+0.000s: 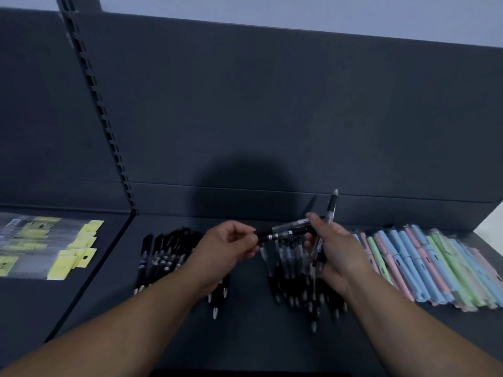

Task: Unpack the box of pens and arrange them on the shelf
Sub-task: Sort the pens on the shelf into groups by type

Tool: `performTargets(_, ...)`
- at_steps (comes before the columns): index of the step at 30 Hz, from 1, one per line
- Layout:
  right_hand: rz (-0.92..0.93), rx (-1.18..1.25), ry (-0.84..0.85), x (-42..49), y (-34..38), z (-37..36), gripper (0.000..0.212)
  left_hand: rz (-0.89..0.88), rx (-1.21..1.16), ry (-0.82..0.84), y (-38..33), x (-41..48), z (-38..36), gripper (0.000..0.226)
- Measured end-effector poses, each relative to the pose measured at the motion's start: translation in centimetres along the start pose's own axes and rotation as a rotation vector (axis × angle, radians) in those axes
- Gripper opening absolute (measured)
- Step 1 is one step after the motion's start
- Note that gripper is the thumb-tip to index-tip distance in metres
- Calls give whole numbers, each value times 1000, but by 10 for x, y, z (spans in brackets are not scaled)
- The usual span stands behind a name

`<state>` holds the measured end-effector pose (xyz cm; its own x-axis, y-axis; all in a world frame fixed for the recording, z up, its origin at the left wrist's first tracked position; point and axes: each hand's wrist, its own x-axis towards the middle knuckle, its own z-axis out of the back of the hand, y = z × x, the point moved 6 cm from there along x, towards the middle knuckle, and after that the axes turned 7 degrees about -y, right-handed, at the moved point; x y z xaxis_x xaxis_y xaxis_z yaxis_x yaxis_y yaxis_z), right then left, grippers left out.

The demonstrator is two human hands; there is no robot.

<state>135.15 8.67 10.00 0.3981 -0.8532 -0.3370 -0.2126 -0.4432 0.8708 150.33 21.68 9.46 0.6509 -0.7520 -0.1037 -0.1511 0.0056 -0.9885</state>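
Note:
Both hands hover above a dark shelf [258, 336]. My left hand [231, 248] pinches the end of a black pen [283, 234] that lies crosswise between the hands. My right hand [337, 251] grips a small bunch of black pens [330, 213]; one of them sticks up toward the back panel. Under my hands a pile of clear-barrelled black pens [294, 281] lies on the shelf. A row of black pens [160, 257] lies to the left of it. No box is in view.
Pastel pens in clear sleeves [424, 262] fill the shelf's right side. Packets with yellow labels [49, 248] lie on the neighbouring shelf at left, past a slotted upright [109, 131]. A dark back panel [272, 104] rises behind.

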Motion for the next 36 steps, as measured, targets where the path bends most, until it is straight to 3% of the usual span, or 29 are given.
performTargets(5, 97, -221, 7, 5, 20, 31, 17, -51, 493, 245, 9, -10, -54, 13)
performTargets(9, 115, -347, 91, 1, 26, 39, 13, -75, 520, 370, 4, -16, -97, 10)
performTargets(18, 38, -363, 151, 1, 27, 60, 18, 5, 470, 330, 16, -23, -125, 12)
performTargets(21, 46, -224, 78, 14, 35, 65, 17, -18, 638, 269, 19, -20, -116, 7)
performTargets(23, 57, -165, 43, 22, 39, 67, 17, -17, 727, 127, 18, -12, -95, 13)
performTargets(26, 73, -245, 38, 32, 31, 62, 18, -72, 866, -185, 0, 0, -43, 18)
performTargets(29, 71, -397, 71, 34, 13, 50, 20, -88, 1094, -380, -14, 4, 10, 34)
performTargets(36, 187, -832, -3, 35, 3, 42, 23, -83, 1343, -334, 8, 7, 59, 47)
